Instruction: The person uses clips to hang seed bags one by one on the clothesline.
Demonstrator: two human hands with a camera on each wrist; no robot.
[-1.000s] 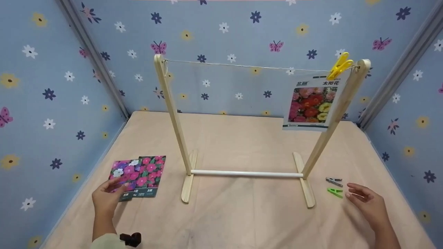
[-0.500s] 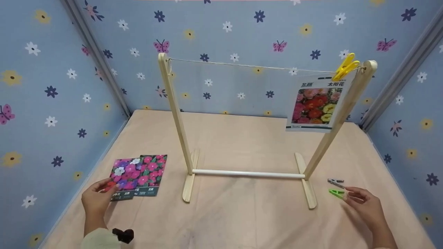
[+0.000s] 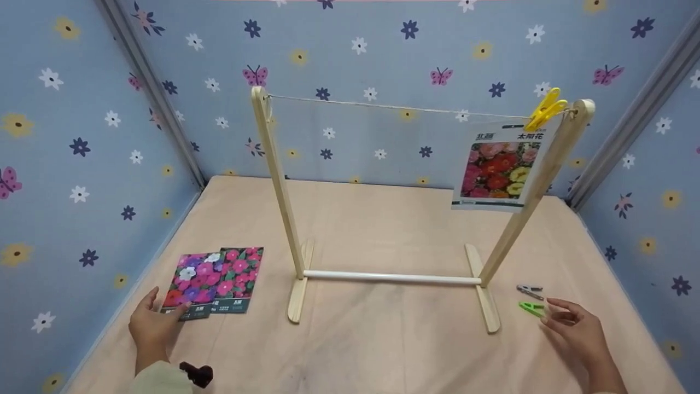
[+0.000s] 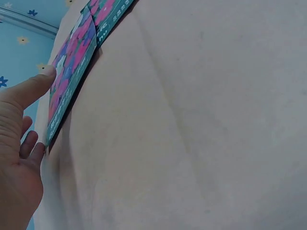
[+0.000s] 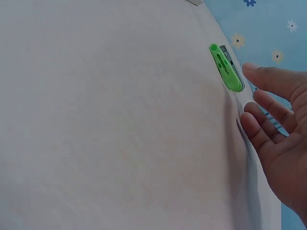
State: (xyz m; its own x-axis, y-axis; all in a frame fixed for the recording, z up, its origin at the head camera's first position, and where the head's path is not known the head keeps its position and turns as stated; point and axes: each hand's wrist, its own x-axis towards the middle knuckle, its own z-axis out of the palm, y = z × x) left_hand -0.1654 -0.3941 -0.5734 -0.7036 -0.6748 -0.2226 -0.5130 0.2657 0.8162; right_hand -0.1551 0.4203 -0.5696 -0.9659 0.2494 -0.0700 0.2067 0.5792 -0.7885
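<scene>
Two flower-printed seed packets lie on the cloth at the left: the pink-and-purple packet (image 3: 196, 278) overlaps the pink one (image 3: 241, 278). My left hand (image 3: 150, 331) is at the lower left corner of the purple packet, thumb reaching over its front and fingers spread along its left edge. At the right, my right hand (image 3: 581, 331) hovers beside a green clothespin (image 3: 530, 310), fingers loosely bent and holding nothing. A grey clothespin (image 3: 529, 289) lies just behind the green one. In the right wrist view the thumb is near the green clothespin (image 5: 224, 69).
A wooden rack (image 3: 284, 208) stands in the middle, with a string (image 3: 383, 105) across its top and a white rod (image 3: 388, 277) below. A yellow clothespin (image 3: 547, 111) holds another seed packet (image 3: 499, 172) at the string's right end. Flower-patterned walls (image 3: 355, 71) enclose the cloth-covered table (image 3: 350, 339).
My left hand has moved back from over the purple packet to its lower left corner, its fingers spreading. My right hand has come slightly nearer the green clothespin.
</scene>
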